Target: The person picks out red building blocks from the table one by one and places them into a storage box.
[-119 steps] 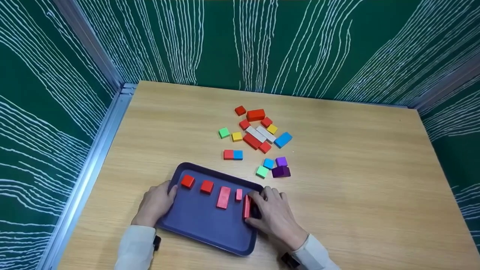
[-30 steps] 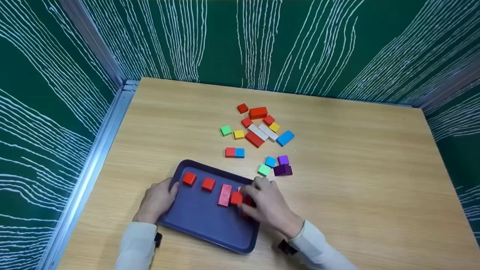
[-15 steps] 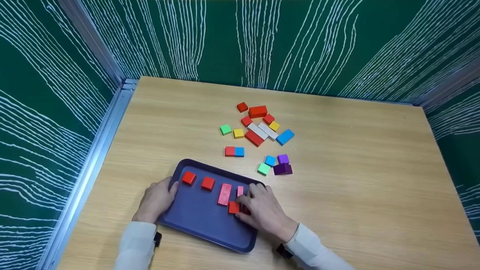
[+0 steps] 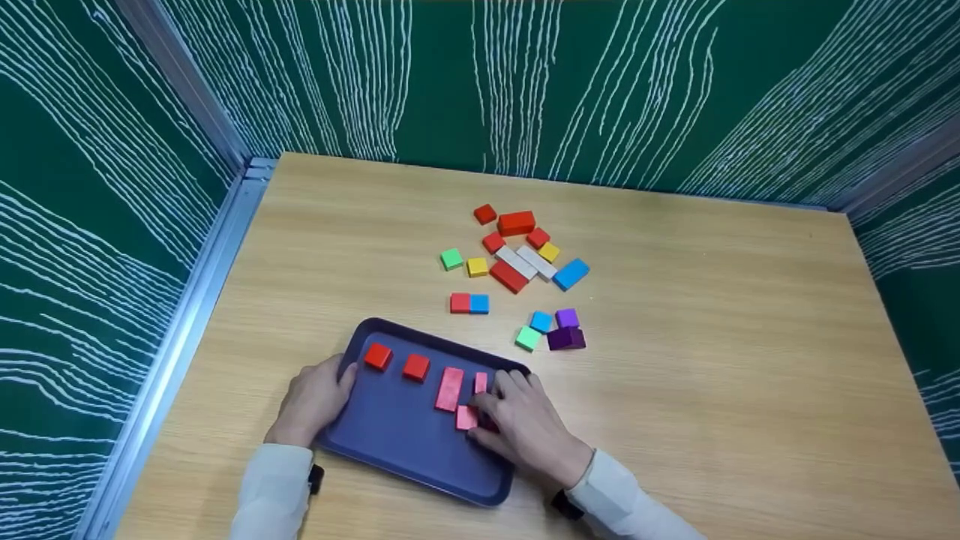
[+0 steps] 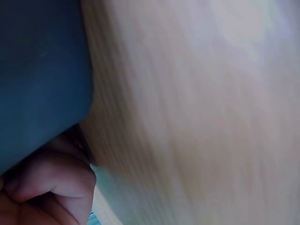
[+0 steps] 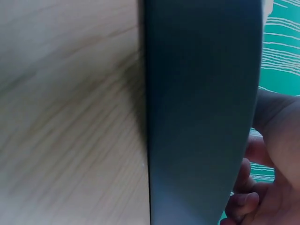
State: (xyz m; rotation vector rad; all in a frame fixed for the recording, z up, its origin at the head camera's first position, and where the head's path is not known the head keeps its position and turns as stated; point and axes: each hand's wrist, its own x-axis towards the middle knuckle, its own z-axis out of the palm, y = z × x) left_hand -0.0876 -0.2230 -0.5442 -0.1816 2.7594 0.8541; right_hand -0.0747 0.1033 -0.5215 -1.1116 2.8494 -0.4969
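In the head view my left hand (image 4: 313,403) grips the left rim of a dark blue tray (image 4: 405,442), thumb over the edge. The left wrist view shows that hand's curled fingers (image 5: 56,183) against the tray's underside. My right hand (image 4: 529,424) reaches over the tray's right side and pinches a small red block (image 4: 466,418) between thumb and finger, low over the tray floor. Near it lie a long pinkish-red block (image 4: 449,388) and a thin small one (image 4: 481,382). Two red cubes, one at the left (image 4: 378,356) and another (image 4: 415,367), sit along the far side.
Beyond the tray lies a loose cluster of red, white, yellow and blue blocks (image 4: 515,262). A red cube touches a blue cube (image 4: 479,304) nearby. Blue, green and purple blocks (image 4: 566,339) stand closer to the tray's right corner. Green walls (image 4: 442,90) border the wooden table.
Four seconds ago my right hand was at a long red block, now mostly hidden behind it. A red cube has left the cluster; my right hand has lowered the block it holds toward the tray floor.
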